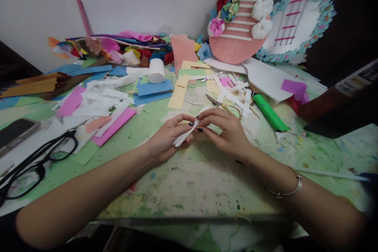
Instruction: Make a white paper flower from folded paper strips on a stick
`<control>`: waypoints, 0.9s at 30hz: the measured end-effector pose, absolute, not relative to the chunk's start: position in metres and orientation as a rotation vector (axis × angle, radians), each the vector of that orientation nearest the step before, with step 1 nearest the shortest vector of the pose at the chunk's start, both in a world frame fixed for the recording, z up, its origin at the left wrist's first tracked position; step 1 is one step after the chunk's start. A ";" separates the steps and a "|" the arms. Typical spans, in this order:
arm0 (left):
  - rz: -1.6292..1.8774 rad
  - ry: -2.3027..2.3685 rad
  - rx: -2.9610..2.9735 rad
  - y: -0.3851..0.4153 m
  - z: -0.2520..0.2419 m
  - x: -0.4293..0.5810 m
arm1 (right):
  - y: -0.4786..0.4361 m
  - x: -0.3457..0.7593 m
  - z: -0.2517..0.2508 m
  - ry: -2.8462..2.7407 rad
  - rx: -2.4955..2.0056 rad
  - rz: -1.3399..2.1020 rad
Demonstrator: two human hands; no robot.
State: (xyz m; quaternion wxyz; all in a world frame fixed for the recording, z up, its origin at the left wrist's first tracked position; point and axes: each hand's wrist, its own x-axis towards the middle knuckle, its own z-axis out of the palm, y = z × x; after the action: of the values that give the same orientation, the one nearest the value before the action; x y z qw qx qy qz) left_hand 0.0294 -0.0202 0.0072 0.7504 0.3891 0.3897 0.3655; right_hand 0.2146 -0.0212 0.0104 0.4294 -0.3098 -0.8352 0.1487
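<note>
at the frame's centre, the left hand (167, 138) grips slim white paper (183, 138), apparently steadying it so the right hand (228, 129) can pinch its upper end.

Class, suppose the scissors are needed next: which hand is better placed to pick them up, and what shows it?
Probably the right hand. The scissors lie just beyond it, their gold loops nearest it; the left hand is farther away and holds the white paper piece.
</note>
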 end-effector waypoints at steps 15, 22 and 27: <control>0.774 1.066 1.833 -0.021 0.009 0.025 | -0.019 0.220 0.015 -2.145 -0.924 0.510; 0.790 1.067 2.022 -0.021 0.005 0.025 | -0.018 0.221 0.012 -2.110 -1.001 0.620; 0.685 1.074 2.077 -0.020 0.006 0.024 | -0.017 0.219 0.010 -2.012 -1.137 0.835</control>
State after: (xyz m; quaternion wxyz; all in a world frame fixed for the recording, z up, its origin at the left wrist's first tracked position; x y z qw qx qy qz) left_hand 0.0241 -0.0202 0.0057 0.3451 0.8001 0.4136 0.2640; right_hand 0.2190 -0.0173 0.0100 0.3357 -0.4359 -0.7713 0.3200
